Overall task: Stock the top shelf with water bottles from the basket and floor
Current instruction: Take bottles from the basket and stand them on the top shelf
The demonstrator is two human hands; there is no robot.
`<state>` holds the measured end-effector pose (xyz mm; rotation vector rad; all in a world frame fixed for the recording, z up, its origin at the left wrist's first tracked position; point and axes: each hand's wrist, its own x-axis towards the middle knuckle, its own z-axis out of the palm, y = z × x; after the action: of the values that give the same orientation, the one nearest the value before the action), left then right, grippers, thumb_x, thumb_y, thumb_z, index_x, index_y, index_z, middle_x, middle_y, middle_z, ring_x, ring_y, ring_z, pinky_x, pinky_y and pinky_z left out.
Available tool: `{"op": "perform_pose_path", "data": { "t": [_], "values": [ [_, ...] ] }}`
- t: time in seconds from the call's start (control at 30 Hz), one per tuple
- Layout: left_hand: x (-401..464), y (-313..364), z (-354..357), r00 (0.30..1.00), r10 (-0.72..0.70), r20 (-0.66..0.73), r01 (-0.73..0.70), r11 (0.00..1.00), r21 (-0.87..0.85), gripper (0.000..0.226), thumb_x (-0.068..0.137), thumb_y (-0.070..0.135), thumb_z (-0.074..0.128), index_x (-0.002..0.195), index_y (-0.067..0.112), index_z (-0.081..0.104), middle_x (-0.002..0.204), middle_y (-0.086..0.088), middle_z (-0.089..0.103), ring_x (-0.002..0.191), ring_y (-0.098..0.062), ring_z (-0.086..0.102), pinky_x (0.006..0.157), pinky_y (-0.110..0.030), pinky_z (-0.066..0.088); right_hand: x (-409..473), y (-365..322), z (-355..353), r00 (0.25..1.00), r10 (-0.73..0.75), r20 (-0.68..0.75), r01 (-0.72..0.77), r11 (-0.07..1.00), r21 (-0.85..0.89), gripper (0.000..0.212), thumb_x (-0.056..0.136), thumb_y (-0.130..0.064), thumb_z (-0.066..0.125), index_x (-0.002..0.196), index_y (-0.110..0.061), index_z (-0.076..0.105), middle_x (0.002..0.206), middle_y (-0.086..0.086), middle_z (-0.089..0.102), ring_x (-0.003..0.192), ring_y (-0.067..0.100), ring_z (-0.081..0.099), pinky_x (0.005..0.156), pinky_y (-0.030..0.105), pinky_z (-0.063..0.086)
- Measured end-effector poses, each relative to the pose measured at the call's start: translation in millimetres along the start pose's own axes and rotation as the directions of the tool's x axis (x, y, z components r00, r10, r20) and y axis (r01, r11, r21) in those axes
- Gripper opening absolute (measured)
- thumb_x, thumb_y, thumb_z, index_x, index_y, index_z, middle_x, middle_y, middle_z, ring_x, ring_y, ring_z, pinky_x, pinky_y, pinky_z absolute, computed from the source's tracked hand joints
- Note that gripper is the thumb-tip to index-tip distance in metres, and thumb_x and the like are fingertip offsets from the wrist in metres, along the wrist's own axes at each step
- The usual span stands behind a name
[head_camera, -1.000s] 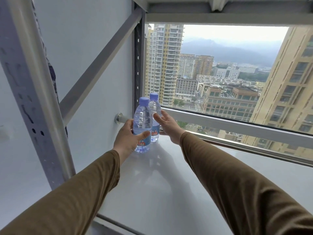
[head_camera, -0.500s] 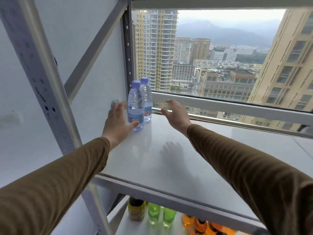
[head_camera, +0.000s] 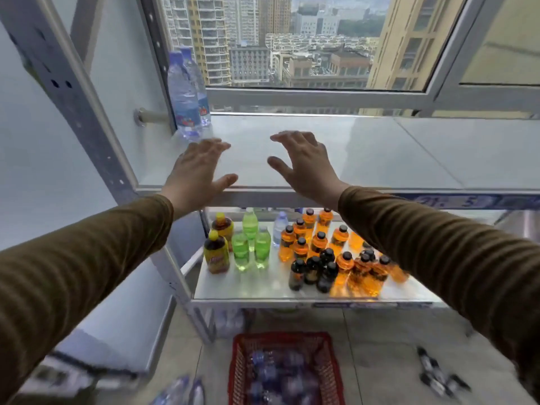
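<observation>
Two clear water bottles (head_camera: 184, 97) with lilac caps stand upright, one behind the other, at the back left corner of the white top shelf (head_camera: 380, 153). My left hand (head_camera: 198, 171) hovers over the shelf's front edge, fingers spread, holding nothing. My right hand (head_camera: 304, 162) is beside it, also spread and holding nothing. Both hands are well clear of the bottles. On the floor below stands a red basket (head_camera: 239, 363) with several water bottles in it, blurred. More water bottles (head_camera: 181, 393) lie on the floor to its left.
The lower shelf (head_camera: 263, 285) carries yellow-capped, green, orange and dark drink bottles (head_camera: 318, 252). A grey perforated upright (head_camera: 84, 112) stands at the left. A window (head_camera: 292, 39) is behind the rack. Dark bottles (head_camera: 435, 372) lie on the floor at the right.
Both hands have let go of the two bottles and drawn back toward the shelf's front edge. My view has tilted down, showing the lower shelf, the basket and the floor.
</observation>
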<state>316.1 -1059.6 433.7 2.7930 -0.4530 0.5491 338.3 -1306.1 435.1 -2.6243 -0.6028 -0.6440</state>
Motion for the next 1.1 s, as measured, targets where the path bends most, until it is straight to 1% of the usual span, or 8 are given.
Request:
{"op": "perform_pose_path", "data": {
  "t": [0.13,0.33,0.53,0.73,0.8,0.9,0.97,1.1],
  "values": [
    [-53,29,23,0.989,0.137,-0.053,-0.137,0.991,0.0,0.063,0.089,0.04,0.067,0.142,0.011,0.048,0.15,-0.015,0.045,0.14,-0.036,0.037,0.116,-0.046,0.029,-72,-5,0,0.998,0.004,-0.056,-0.005,1.0,-0.017,0.05,0.098,-0.047,0.049,0.141,-0.022,0.052,0.152,0.001,0.047,0.141,0.027,0.037,0.108,0.046,0.032],
    [-136,66,78,0.99,0.133,-0.039,-0.137,0.984,-0.117,0.059,0.09,0.035,0.064,0.142,0.014,0.046,0.154,-0.011,0.039,0.146,-0.031,0.028,0.12,-0.046,0.025,-170,9,26,0.997,-0.015,-0.071,0.013,0.999,-0.032,0.044,0.099,-0.041,0.052,0.138,-0.021,0.055,0.156,0.003,0.043,0.143,0.028,0.036,0.112,0.047,0.031],
    [-225,89,163,0.991,-0.008,0.135,0.034,0.98,-0.195,0.06,0.091,0.035,0.066,0.144,0.017,0.043,0.155,-0.009,0.037,0.143,-0.033,0.032,0.116,-0.052,0.03,-278,27,74,0.992,0.097,0.076,-0.105,0.989,0.106,0.04,0.098,-0.034,0.054,0.136,-0.019,0.055,0.15,0.0,0.047,0.139,0.024,0.036,0.114,0.043,0.03],
    [-319,92,259,0.918,-0.18,0.353,0.277,0.929,-0.245,0.063,0.09,0.034,0.067,0.146,0.018,0.041,0.154,-0.007,0.036,0.142,-0.03,0.033,0.119,-0.048,0.03,-378,44,151,0.916,0.259,0.307,-0.323,0.929,0.178,0.044,0.097,-0.024,0.057,0.139,-0.016,0.051,0.142,0.003,0.053,0.132,0.024,0.044,0.113,0.042,0.038],
    [-346,88,294,0.879,-0.226,0.419,0.347,0.907,-0.239,0.066,0.09,0.033,0.069,0.147,0.016,0.041,0.155,-0.007,0.038,0.144,-0.029,0.034,0.12,-0.044,0.028,-408,49,180,0.859,0.346,0.377,-0.438,0.878,0.194,0.047,0.096,-0.021,0.06,0.141,-0.014,0.051,0.14,0.004,0.055,0.13,0.022,0.046,0.113,0.039,0.039],
    [-383,83,348,0.797,-0.277,0.537,0.453,0.862,-0.227,0.069,0.091,0.028,0.07,0.15,0.012,0.039,0.157,-0.009,0.037,0.146,-0.027,0.032,0.122,-0.04,0.025,-449,60,229,0.719,0.48,0.503,-0.626,0.761,0.169,0.052,0.095,-0.018,0.062,0.145,-0.012,0.048,0.141,0.006,0.054,0.133,0.023,0.046,0.114,0.034,0.036],
    [-404,80,385,0.717,-0.295,0.632,0.512,0.838,-0.19,0.071,0.091,0.03,0.07,0.152,0.014,0.036,0.159,-0.008,0.035,0.147,-0.026,0.031,0.122,-0.04,0.025,-472,70,262,0.582,0.553,0.596,-0.738,0.667,0.103,0.055,0.095,-0.019,0.061,0.147,-0.013,0.045,0.146,0.007,0.051,0.136,0.024,0.045,0.114,0.035,0.034],
    [-430,72,459,0.576,-0.32,0.752,0.56,0.825,-0.078,0.072,0.091,0.038,0.067,0.153,0.018,0.036,0.158,-0.005,0.037,0.145,-0.025,0.035,0.12,-0.041,0.03,-515,97,334,0.311,0.657,0.686,-0.923,0.38,0.055,0.057,0.094,-0.026,0.061,0.148,-0.016,0.044,0.149,0.007,0.05,0.132,0.027,0.052,0.113,0.041,0.042]
  ]
}}
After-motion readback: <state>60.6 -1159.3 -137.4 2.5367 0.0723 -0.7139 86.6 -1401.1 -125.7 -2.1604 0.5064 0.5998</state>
